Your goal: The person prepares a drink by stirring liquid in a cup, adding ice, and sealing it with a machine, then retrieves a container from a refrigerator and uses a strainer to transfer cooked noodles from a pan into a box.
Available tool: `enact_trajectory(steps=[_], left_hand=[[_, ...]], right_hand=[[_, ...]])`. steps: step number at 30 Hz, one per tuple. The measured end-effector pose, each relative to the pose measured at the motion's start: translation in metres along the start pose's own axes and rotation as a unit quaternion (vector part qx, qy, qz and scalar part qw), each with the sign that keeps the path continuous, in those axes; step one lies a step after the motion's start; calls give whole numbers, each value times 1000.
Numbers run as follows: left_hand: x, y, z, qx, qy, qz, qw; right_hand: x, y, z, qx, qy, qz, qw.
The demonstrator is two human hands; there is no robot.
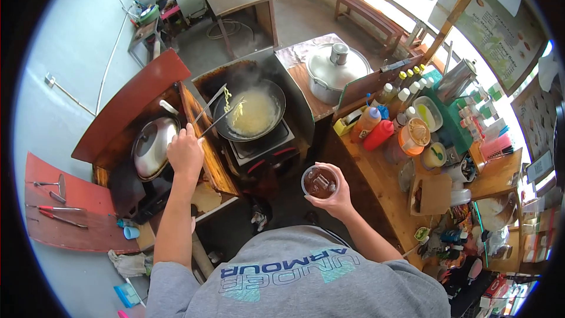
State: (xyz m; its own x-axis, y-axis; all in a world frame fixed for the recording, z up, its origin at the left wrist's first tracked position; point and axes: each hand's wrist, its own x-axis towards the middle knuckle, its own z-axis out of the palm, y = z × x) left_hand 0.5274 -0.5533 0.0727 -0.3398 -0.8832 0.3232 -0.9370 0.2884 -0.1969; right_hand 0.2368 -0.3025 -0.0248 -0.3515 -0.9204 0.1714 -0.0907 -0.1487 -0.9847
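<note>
My left hand (pixel 186 152) is closed around the handle end of long metal tongs (pixel 220 120). The tongs' two arms reach over the rim of a dark wok (pixel 281 106) and stand apart. Yellow noodles (pixel 238 113) hang at both tips. Pale, cloudy liquid (pixel 258 111) steams in the wok, which sits on a stove (pixel 259 148). Held well away from the wok, in front of my body, is a clear plastic cup (pixel 320 181) of dark reddish-brown drink with ice. My right hand (pixel 338 193) wraps round its side.
Left of the wok, behind a wooden partition (pixel 200 123), a lidded pan (pixel 154 148) sits on another burner. A large lidded pot (pixel 335 70) stands beyond the stove. Sauce bottles (pixel 378 135) and containers crowd the wooden counter (pixel 382 200) on the right. Tongs with red handles (pixel 62 216) lie far left.
</note>
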Motion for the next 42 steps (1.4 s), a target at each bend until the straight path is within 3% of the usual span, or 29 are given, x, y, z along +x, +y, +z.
enact_trajectory(steps=[6,8,11,14,18,20,22,26,27,31,34,36,37,41,42], left_hand=[[7,8,10,-46,66,5,997],[6,16,42,1,-161,27,987],[-8,10,109,-10,-76,63,995],[-16,10,97,9,-136,77,988],[-14,-4,94,35,-114,57,991],[-16,-9,77,44,-145,41,988],[-24,-12,63,23,-26,40,999],[-42,-24,85,28,8,57,998],[-40,-20,73,3,-152,12,988],[-53,-39,54,-48,-46,-14,998],[-60,-83,15,-165,16,-85,982],[-69,-138,0,-167,136,-52,975],[-76,-160,-25,-172,137,-82,972],[-113,-292,-91,-48,193,-118,973],[-126,-332,-98,-7,192,-123,974]], right_hand=[[-8,-6,27,3,15,-13,1000],[-12,-10,34,13,13,6,1000],[-14,-5,38,-5,2,-17,1000],[-17,-6,41,12,6,1,1000],[-16,-10,40,5,-6,8,1000],[-14,-7,39,10,0,-8,1000],[-12,-6,38,17,-1,-9,1000],[-9,-8,34,24,-16,16,999],[-8,-6,34,24,-19,12,999],[2,-8,36,-4,-24,-21,999],[8,-14,44,11,-41,-7,999],[13,-14,53,-8,-37,-9,999],[16,-18,58,-69,-34,-41,996],[21,-19,94,-60,-37,-34,997],[22,-29,109,-4,-39,-15,999]])
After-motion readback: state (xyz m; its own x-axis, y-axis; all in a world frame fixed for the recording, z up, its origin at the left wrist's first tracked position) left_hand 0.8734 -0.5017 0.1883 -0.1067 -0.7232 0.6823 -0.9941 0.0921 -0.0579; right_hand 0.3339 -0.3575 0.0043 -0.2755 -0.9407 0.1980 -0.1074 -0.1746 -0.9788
